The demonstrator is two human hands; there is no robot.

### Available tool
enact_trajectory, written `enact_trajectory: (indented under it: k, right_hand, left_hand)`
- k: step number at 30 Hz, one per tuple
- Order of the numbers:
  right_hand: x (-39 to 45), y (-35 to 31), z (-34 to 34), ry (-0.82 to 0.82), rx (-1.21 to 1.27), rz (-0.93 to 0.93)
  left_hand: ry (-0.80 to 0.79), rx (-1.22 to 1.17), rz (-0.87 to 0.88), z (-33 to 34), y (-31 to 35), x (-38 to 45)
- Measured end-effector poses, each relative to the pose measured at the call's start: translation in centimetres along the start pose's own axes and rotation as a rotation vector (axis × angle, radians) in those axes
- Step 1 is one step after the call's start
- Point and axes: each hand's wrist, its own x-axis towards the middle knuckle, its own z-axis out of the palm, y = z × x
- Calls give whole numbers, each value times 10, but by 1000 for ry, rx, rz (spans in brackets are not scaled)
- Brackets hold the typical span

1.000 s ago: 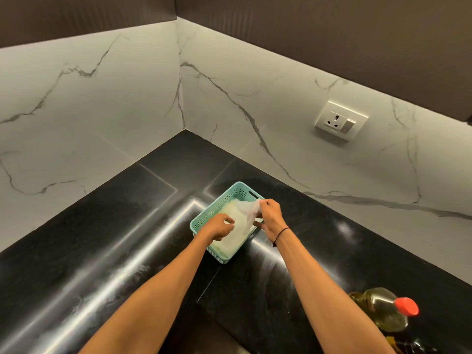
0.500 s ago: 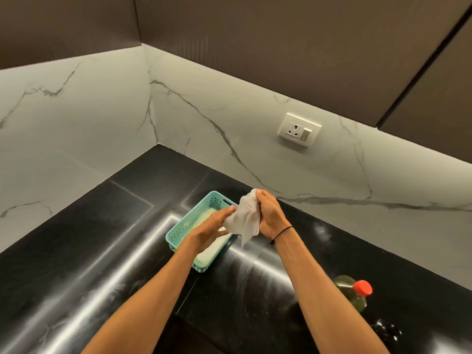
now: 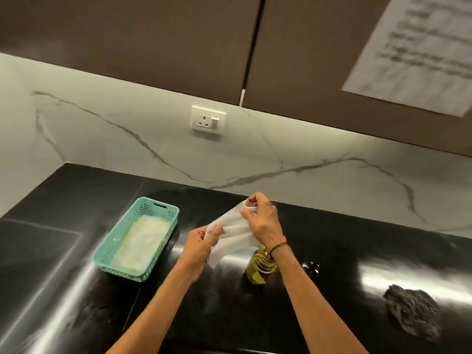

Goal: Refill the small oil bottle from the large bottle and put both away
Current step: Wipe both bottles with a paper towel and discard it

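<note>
Both hands are working a white tissue (image 3: 231, 235) in the air, just above and left of the oil bottle (image 3: 259, 267) standing on the counter (image 3: 332, 251). My read: she or he is opening the sheet out to wipe or catch drips around the bottle, so the pour itself isn't happening yet.

To do this step well, I'd say:
- Spread the tissue flat before using it; bunched, it'll just smear oil.
- Keep it off the black counter until needed, glossy stone shows every smudge.
- Watch the right wrist: it's crossing right over the bottle's top, and a nudge could tip it.
- Steady the bottle with one hand while wiping with the other.

Hands:
- Left hand (image 3: 201, 242) is pinching the tissue's lower left edge, thumb on top, fingers curled underneath.
- Right hand (image 3: 263, 221) is pinching the tissue's upper corner between fingertips and thumb, remaining fingers loosely bent. A thin black band is sitting on that wrist.
- Neither is touching the bottle, as far as I can tell.

Bottle: clear, ribbed, yellow-green oil inside, upright, its cap hidden behind the right wrist. Can't tell whether this is the large or the small one; a second bottle isn't visible.

Left of the bottle, a teal plastic basket (image 3: 163, 209) is holding more white sheets. Well to the bottle's right, a dark crumpled cloth (image 3: 411, 310) is lying on the counter.
</note>
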Motion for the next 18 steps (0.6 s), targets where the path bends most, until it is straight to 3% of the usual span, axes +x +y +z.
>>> enact_trajectory:
  k: [5,12,16,18]
  right_hand:
    - [-14,43,-64,204,-188,-28]
    - [-8,100,-85,54,-354,189]
    - [-22,111,-73,149,-385,26]
    - [-30,107,-65,15,-368,-111]
  left_hand:
    - [11,136,46,93,-15,2]
    - [172,367,-4,127,-50,24]
    - [190,366,-45,112,-53,21]
    - [189,363,-48,101,-52,18]
